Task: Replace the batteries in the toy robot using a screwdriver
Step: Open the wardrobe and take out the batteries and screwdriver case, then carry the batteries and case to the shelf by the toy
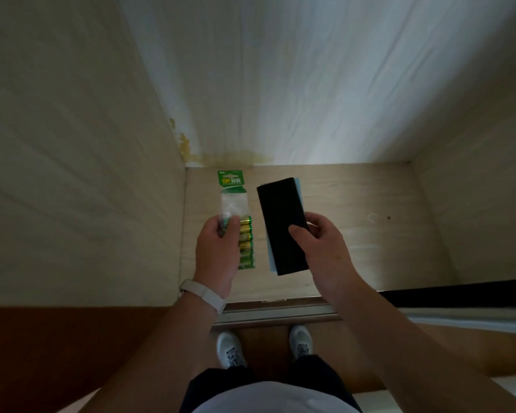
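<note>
Batteries in one hand, flat black case in the other, both held over the cupboard shelf.

So the left hand [218, 251] had its fingers curled round the battery pack [234, 204], gripping it about halfway down. The green card header pointed away from the person, and the row of green-and-gold cells showed just right of the knuckles. The right hand [322, 248] gripped a black case [280, 216] near its lower half, thumb pressed on top and fingers wrapped underneath, with a light blue layer [299, 189] peeking out along its edges. Couldn't tell what was in the case. Pack and case sat side by side, close but not touching, above the wooden shelf [355, 228]. There was a white wristband [204, 293] on the left wrist and white sneakers [230, 350] down on the floor.
</note>
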A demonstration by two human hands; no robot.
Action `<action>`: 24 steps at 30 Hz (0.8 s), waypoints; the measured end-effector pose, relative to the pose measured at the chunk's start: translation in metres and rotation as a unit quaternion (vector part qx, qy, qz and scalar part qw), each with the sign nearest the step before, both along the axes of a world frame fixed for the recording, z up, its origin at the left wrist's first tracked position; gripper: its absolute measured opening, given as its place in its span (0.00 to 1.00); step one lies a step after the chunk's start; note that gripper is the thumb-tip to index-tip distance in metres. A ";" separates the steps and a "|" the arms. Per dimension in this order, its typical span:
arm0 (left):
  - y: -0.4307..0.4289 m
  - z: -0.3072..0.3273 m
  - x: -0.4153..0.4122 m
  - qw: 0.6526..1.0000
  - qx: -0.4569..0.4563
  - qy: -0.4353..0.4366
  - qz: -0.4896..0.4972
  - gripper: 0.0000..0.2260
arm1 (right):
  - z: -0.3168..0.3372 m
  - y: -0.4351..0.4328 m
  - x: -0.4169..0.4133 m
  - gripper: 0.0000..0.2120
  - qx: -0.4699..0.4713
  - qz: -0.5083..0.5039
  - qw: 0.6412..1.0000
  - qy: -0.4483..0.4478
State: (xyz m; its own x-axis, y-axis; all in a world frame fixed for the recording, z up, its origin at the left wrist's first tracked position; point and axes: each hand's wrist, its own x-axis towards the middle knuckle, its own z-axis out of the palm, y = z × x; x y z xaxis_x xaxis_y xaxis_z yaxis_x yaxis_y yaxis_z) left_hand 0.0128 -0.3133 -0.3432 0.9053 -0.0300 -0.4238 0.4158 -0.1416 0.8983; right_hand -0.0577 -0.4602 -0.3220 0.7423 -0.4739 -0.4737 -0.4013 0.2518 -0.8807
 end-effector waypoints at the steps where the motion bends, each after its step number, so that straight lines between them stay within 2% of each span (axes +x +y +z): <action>1: 0.002 0.007 -0.003 1.000 0.002 -0.005 0.003 0.09 | 0.006 0.001 0.000 0.14 -0.001 0.006 1.000 -0.008; 7: 0.009 0.042 -0.029 0.998 0.011 -0.044 0.042 0.09 | 0.033 0.004 -0.002 0.13 -0.013 0.072 0.996 -0.042; 12: 0.009 0.060 -0.062 0.990 0.031 -0.056 0.124 0.09 | 0.052 -0.004 -0.010 0.13 -0.021 0.163 0.984 -0.062; 18: 0.000 0.082 -0.120 0.972 0.068 -0.069 0.215 0.06 | 0.069 -0.015 -0.024 0.11 0.002 0.276 0.956 -0.098; 24: 0.009 0.085 -0.199 0.939 0.028 -0.049 0.339 0.05 | 0.070 0.002 -0.053 0.13 0.038 0.405 0.908 -0.102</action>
